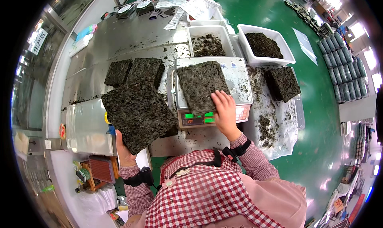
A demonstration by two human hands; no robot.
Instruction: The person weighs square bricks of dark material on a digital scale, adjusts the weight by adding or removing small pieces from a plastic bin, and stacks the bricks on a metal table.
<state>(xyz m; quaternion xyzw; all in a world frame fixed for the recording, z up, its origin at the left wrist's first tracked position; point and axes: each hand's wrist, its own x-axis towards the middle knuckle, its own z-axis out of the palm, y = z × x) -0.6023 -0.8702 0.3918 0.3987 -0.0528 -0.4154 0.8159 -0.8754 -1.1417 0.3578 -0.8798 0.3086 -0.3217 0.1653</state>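
My left hand [125,151] grips the near edge of a large dark square of dried seaweed sheets [137,114], which tilts over the left part of the table; most of its fingers are hidden beneath. Another dried seaweed square [201,84] lies over the tray of a digital weighing scale [241,80] with a lit green display. My right hand [225,113] holds this square by its near right corner, fingers on top. Behind the left-hand sheets stand two dark seaweed stacks, one stack [148,70] beside a smaller-looking stack [118,72].
Behind the scale sit a white bin [191,38] with seaweed scraps and a fuller white bin [243,40]. A thick seaweed block [282,83] stands right of the scale. Crumbs litter the metal table [119,40]. Clear plastic bags [89,126] lie at the left edge.
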